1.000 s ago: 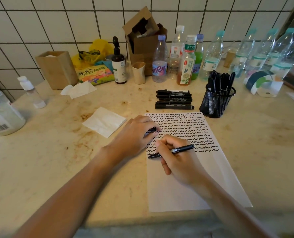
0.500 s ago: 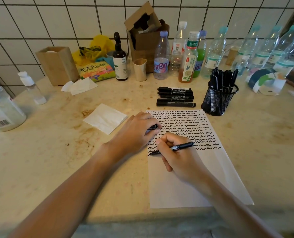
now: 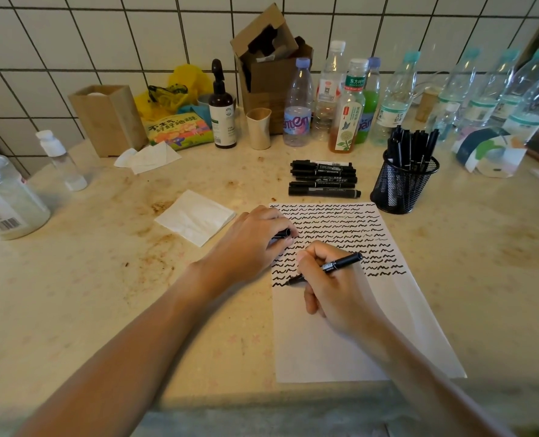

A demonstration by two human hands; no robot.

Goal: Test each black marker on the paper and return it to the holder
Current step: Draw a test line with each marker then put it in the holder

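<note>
Now writing: right hand (image 3: 337, 288) pinching marker (image 3: 325, 268), tip touching paper (image 3: 356, 335) at the left end of the lowest squiggle row. Left hand (image 3: 249, 247) resting on the paper's left edge, curled round what looks like the cap (image 3: 282, 233). Paper near the desk's (image 3: 72, 294) front edge. Behind it, five markers (image 3: 323, 182) lying flat, holder (image 3: 402, 187) just right of them, full of pens.
</note>
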